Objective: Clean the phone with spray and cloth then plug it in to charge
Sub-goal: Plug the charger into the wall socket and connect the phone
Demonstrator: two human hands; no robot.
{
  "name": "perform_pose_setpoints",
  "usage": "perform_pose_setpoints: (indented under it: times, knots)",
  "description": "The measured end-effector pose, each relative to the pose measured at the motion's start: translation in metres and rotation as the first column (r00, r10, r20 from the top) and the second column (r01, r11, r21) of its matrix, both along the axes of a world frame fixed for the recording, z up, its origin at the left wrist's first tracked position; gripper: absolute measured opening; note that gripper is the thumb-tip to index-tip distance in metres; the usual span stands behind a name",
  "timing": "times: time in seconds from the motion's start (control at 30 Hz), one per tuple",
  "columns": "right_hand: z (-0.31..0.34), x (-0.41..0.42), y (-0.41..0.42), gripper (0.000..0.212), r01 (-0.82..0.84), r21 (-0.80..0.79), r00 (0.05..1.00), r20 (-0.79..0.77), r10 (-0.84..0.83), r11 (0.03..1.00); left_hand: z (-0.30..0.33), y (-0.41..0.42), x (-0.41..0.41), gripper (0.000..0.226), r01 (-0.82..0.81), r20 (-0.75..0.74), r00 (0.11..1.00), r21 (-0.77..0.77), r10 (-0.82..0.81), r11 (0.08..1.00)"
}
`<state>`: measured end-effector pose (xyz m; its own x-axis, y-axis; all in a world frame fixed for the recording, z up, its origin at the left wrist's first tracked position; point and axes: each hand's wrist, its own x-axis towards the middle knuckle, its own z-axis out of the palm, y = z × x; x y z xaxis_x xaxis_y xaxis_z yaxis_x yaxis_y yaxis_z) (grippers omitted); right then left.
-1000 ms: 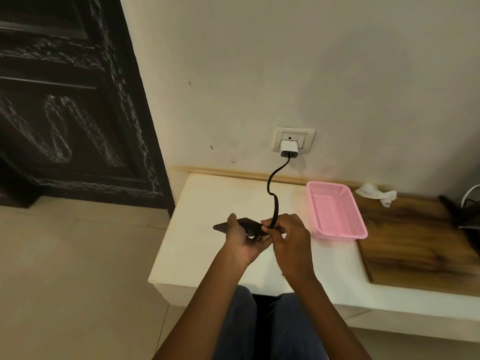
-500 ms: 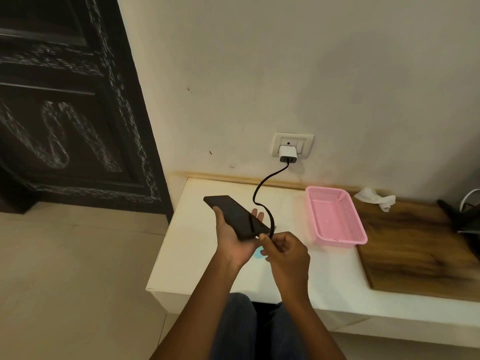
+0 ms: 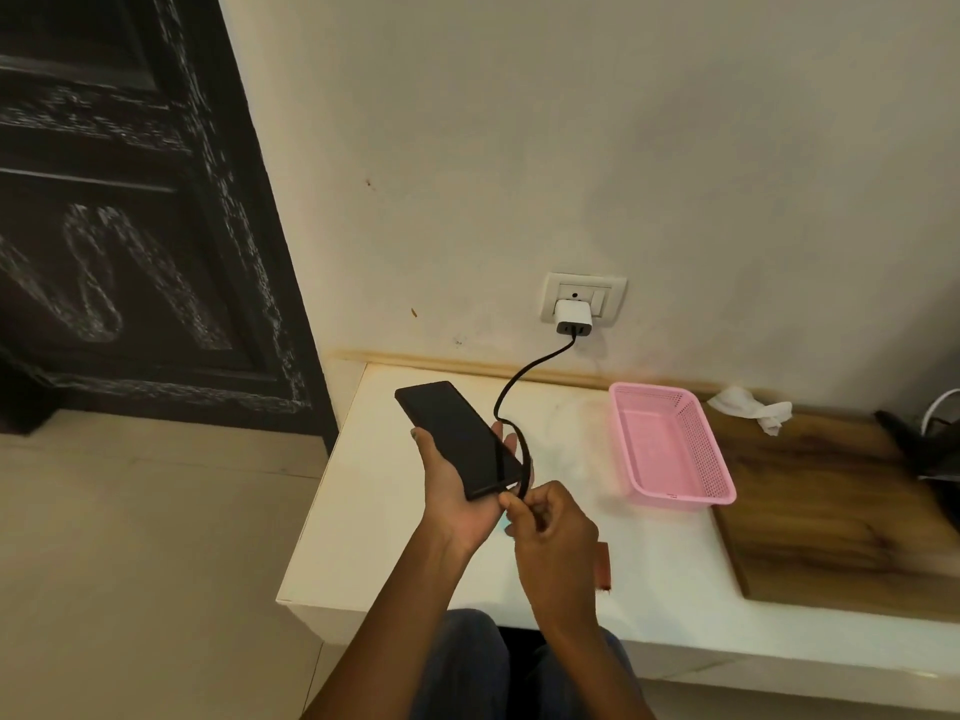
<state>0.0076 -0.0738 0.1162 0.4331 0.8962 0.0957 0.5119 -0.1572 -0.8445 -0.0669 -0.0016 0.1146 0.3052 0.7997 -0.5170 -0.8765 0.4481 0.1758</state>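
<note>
My left hand (image 3: 457, 491) cradled the phone (image 3: 457, 439), long axis running ten to four. My right hand (image 3: 550, 532) pinched the cable (image 3: 511, 392) end at the phone's four-o'clock edge, touching it, nearer the port.

Pink basket (image 3: 670, 449) on white desk (image 3: 374, 517), right of fingers (image 3: 511, 504), empty. Crumpled tissue (image 3: 753, 410) beyond it, near wall. Wood board (image 3: 831, 517) far right, touching basket's right side. Small brown object (image 3: 603, 566) on desk, just below right of fingers. Dark carved door (image 3: 119, 210) far left. Beige floor (image 3: 130, 563).
</note>
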Motion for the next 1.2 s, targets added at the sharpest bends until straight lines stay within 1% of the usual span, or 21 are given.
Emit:
perform_pose_setpoints:
  times: [0.07, 0.1, 0.13, 0.17, 0.23, 0.3, 0.37, 0.43, 0.47, 0.57, 0.67, 0.73, 0.83, 0.9, 1.0, 1.13, 1.2]
  knots:
    - [0.003, 0.009, 0.001, 0.022, -0.116, -0.023, 0.985, 0.127, 0.118, 0.993, -0.002, 0.000, -0.004, 0.075, 0.029, -0.024, 0.999, 0.017, -0.029, 0.999]
    - [0.007, 0.015, 0.003, 0.029, -0.170, -0.023, 0.967, 0.189, 0.172, 0.985, -0.003, 0.001, -0.006, 0.076, 0.043, -0.018, 0.999, 0.024, -0.042, 0.999]
    - [0.012, 0.021, 0.006, 0.037, -0.211, -0.014, 0.948, 0.241, 0.208, 0.977, -0.005, 0.003, -0.007, 0.076, 0.052, -0.008, 0.999, 0.028, -0.052, 0.998]
    - [0.019, 0.028, 0.011, 0.042, -0.218, 0.003, 0.944, 0.256, 0.210, 0.976, -0.006, 0.004, -0.008, 0.076, 0.061, -0.005, 0.998, 0.033, -0.061, 0.998]
    - [0.030, 0.040, 0.029, 0.039, -0.157, 0.066, 0.974, 0.178, 0.143, 0.985, -0.009, 0.008, -0.007, 0.076, 0.087, -0.014, 0.996, 0.048, -0.087, 0.995]
    - [0.036, 0.055, 0.058, 0.029, -0.027, 0.150, 0.990, 0.139, 0.006, 0.988, -0.013, 0.012, -0.005, 0.075, 0.104, -0.002, 0.995, 0.048, -0.104, 0.993]
    - [0.040, 0.071, 0.093, 0.019, 0.075, 0.146, 0.989, 0.118, -0.093, 0.986, -0.018, 0.014, -0.006, 0.075, 0.110, 0.000, 0.994, 0.042, -0.110, 0.993]
    - [0.037, 0.086, 0.128, 0.014, 0.131, 0.104, 0.988, 0.075, -0.139, 0.986, -0.024, 0.018, -0.007, 0.075, 0.117, -0.004, 0.993, 0.042, -0.117, 0.992]
    - [0.034, 0.092, 0.145, 0.016, 0.153, 0.079, 0.985, 0.062, -0.158, 0.985, -0.028, 0.019, -0.008, 0.076, 0.122, -0.004, 0.993, 0.042, -0.122, 0.992]
    - [0.024, 0.104, 0.187, 0.039, 0.198, -0.018, 0.979, 0.054, -0.197, 0.980, -0.034, 0.023, -0.009, 0.076, 0.141, -0.006, 0.990, 0.041, -0.141, 0.989]
    - [0.014, 0.105, 0.219, 0.057, 0.231, -0.105, 0.968, 0.124, -0.218, 0.967, -0.038, 0.026, -0.009, 0.075, 0.157, -0.026, 0.987, 0.040, -0.156, 0.987]
    - [0.010, 0.103, 0.233, 0.057, 0.264, -0.114, 0.956, 0.161, -0.244, 0.958, -0.040, 0.028, -0.009, 0.075, 0.167, -0.035, 0.985, 0.028, -0.166, 0.986]
    - [0.005, 0.101, 0.249, 0.055, 0.340, -0.087, 0.931, 0.172, -0.322, 0.936, -0.045, 0.031, -0.010, 0.075, 0.175, -0.035, 0.984, 0.007, -0.175, 0.984]
    - [0.002, 0.101, 0.253, 0.054, 0.363, -0.076, 0.919, 0.195, -0.344, 0.929, -0.048, 0.033, -0.011, 0.076, 0.179, -0.030, 0.983, 0.008, -0.179, 0.984]
    - [-0.002, 0.103, 0.257, 0.051, 0.357, -0.055, 0.914, 0.227, -0.336, 0.933, -0.053, 0.036, -0.009, 0.075, 0.177, -0.020, 0.984, -0.005, -0.177, 0.984]
    - [-0.004, 0.100, 0.258, 0.046, 0.362, -0.009, 0.912, 0.209, -0.352, 0.932, -0.054, 0.034, -0.005, 0.073, 0.192, -0.015, 0.981, -0.031, -0.193, 0.981]
    - [-0.004, 0.102, 0.257, 0.048, 0.344, -0.029, 0.915, 0.233, -0.329, 0.938, -0.055, 0.032, -0.005, 0.074, 0.201, -0.012, 0.979, -0.029, -0.202, 0.979]
